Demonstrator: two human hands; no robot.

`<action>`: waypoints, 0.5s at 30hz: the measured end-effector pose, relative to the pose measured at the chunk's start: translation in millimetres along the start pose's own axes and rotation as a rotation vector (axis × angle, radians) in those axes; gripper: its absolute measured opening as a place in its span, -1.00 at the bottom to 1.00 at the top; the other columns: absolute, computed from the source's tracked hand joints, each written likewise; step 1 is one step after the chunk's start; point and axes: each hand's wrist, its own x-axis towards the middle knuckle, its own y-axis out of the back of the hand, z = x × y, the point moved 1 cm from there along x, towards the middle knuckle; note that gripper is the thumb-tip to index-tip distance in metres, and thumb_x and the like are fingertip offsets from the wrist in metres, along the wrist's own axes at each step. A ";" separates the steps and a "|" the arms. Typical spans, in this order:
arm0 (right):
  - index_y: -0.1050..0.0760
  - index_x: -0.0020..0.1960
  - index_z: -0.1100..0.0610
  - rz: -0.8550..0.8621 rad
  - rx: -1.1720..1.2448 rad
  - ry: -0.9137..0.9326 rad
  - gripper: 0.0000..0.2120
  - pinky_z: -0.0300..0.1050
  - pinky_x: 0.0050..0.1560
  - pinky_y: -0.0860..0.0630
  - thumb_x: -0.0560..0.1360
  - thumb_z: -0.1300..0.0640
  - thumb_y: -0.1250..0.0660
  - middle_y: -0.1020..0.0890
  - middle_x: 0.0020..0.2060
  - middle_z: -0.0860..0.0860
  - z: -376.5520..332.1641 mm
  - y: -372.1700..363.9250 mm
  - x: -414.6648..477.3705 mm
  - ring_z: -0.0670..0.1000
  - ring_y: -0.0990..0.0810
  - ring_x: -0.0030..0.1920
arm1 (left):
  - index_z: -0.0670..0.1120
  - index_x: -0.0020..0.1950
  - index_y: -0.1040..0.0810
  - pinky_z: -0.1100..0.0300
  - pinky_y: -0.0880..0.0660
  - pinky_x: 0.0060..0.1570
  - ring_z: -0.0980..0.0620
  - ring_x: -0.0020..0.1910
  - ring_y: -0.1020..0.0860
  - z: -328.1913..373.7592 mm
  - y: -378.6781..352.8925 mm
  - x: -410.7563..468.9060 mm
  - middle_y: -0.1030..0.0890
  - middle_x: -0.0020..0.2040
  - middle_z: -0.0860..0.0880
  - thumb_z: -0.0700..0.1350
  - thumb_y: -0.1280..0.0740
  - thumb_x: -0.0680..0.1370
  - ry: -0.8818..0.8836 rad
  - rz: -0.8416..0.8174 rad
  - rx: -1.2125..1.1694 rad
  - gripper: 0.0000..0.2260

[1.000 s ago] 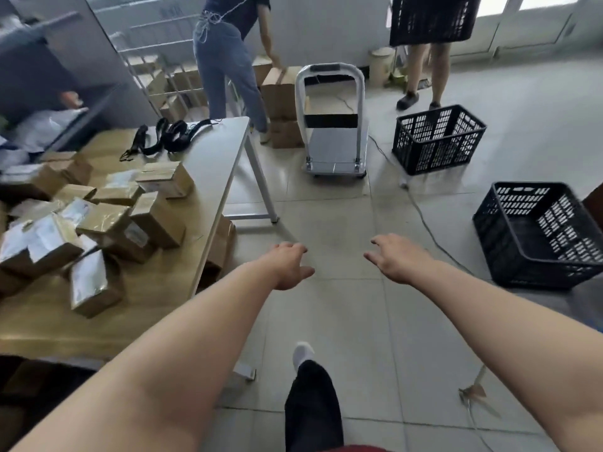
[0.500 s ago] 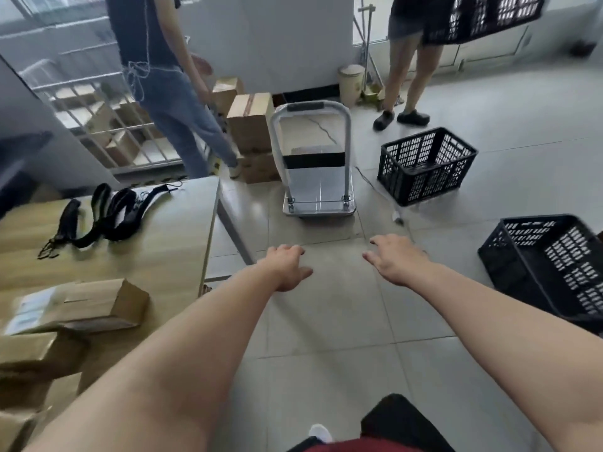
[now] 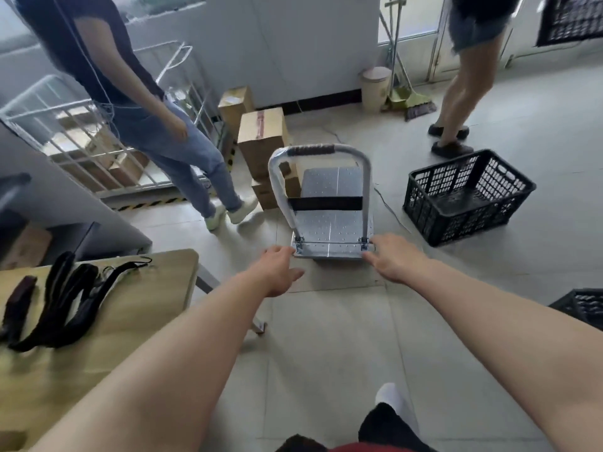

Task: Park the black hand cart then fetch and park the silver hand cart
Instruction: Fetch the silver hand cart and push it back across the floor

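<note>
The silver hand cart [image 3: 332,220] stands on the tiled floor straight ahead, its flat deck empty and its upright silver handle [image 3: 311,150] with a black grip facing me. My left hand [image 3: 277,269] is stretched out in front of the cart's near left corner, fingers loosely apart, holding nothing. My right hand [image 3: 396,257] reaches forward by the near right corner, fingers apart and empty. Neither hand touches the handle. The black hand cart is not in view.
A wooden table [image 3: 98,327] with black straps [image 3: 62,298] is at my left. Stacked cardboard boxes [image 3: 262,135] stand left of the cart. Black crates [image 3: 466,195] sit to the right. One person [image 3: 137,109] walks at left, another [image 3: 463,76] at back right.
I have walked forward, so the silver cart is much nearer and my hands now sit at its near edge. The person at left has stepped toward the cart.
</note>
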 end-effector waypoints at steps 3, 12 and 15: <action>-0.44 0.25 0.10 0.001 -0.010 0.025 -0.57 0.09 0.13 -0.46 0.55 -0.16 -0.15 -0.52 0.23 0.17 6.4 25.2 47.2 0.21 -0.48 0.23 | -0.08 0.51 -0.16 -0.01 -0.13 0.39 -0.17 0.46 -0.17 11.9 24.5 45.2 -0.23 0.50 -0.15 0.09 -0.18 0.60 0.015 0.044 -0.056 -0.46; -0.40 0.30 0.11 0.030 0.017 -0.021 -0.55 0.06 0.09 -0.43 0.56 -0.16 -0.16 -0.50 0.25 0.14 7.6 66.3 160.5 0.21 -0.46 0.25 | -0.03 0.51 -0.16 -0.12 -0.19 0.37 -0.19 0.45 -0.17 16.3 88.9 188.9 -0.22 0.50 -0.12 0.14 -0.21 0.58 -0.058 0.078 0.004 -0.44; -0.33 0.36 0.11 0.042 0.007 -0.048 -0.53 0.10 0.16 -0.40 0.56 -0.14 -0.15 -0.45 0.31 0.14 -2.7 78.0 203.2 0.21 -0.41 0.29 | -0.03 0.52 -0.13 -0.16 -0.20 0.38 -0.19 0.46 -0.14 4.7 110.9 246.5 -0.19 0.51 -0.11 0.13 -0.22 0.57 -0.078 0.102 -0.012 -0.42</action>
